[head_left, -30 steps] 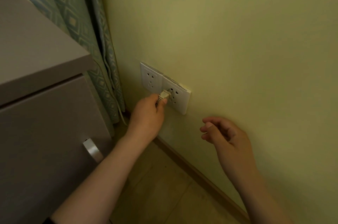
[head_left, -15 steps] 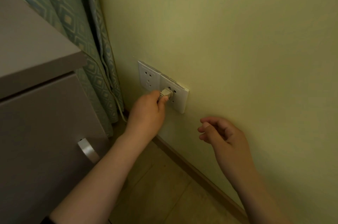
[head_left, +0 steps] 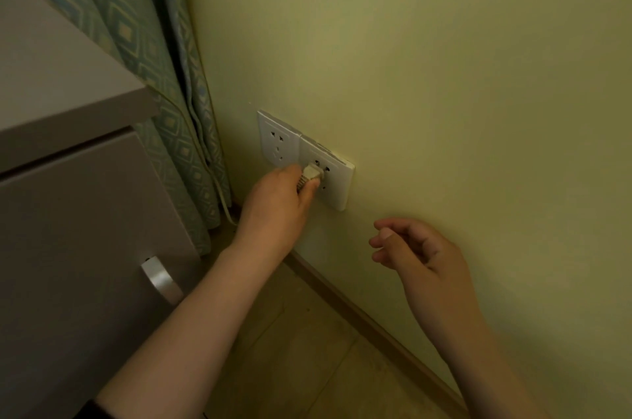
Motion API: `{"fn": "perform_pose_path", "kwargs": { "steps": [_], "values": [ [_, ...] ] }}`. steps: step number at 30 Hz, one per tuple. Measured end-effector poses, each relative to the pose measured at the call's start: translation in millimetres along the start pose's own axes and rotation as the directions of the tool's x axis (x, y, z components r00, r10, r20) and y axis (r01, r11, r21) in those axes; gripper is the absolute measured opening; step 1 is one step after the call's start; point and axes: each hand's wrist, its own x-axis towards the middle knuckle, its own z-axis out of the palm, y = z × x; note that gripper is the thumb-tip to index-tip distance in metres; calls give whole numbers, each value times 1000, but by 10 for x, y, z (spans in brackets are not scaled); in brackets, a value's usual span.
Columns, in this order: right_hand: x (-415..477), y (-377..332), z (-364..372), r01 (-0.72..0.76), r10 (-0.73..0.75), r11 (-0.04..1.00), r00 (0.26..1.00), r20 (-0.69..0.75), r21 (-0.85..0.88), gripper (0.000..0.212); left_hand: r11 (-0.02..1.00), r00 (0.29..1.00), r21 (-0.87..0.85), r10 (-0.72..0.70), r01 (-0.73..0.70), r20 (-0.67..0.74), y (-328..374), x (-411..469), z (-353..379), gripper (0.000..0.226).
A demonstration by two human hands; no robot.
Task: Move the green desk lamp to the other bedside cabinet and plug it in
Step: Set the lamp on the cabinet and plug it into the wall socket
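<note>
My left hand point(head_left: 278, 204) grips a white plug point(head_left: 311, 175) and holds it against the right of two white wall sockets point(head_left: 330, 179) low on the green wall. The left socket point(head_left: 277, 144) has nothing in it. A thin pale cord point(head_left: 219, 186) runs down along the curtain toward the floor. My right hand point(head_left: 419, 254) hovers lower right of the sockets, fingers loosely curled and holding nothing. The grey bedside cabinet point(head_left: 68, 103) stands at the left. The lamp itself is out of view.
A blue-green patterned curtain point(head_left: 136, 25) hangs in the corner between cabinet and wall. The cabinet drawer has a metal handle point(head_left: 160, 280). A wooden skirting board point(head_left: 369, 319) runs along the wall above the tiled floor point(head_left: 301, 360).
My left hand has stayed on the plug at the right socket. The view has shifted slightly; my right hand has barely moved.
</note>
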Motion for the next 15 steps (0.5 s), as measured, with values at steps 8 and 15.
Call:
{"fn": "perform_pose_path", "kwargs": {
  "steps": [8,15],
  "values": [
    [7,-11,-72,-11,11,1000,1000,-7,16,12,998,999,53,-17,15,31,-24,-8,98,23],
    [28,-36,-81,-16,14,996,1000,19,85,11,987,997,159,44,-34,-60,4,-16,44,27]
  ]
}}
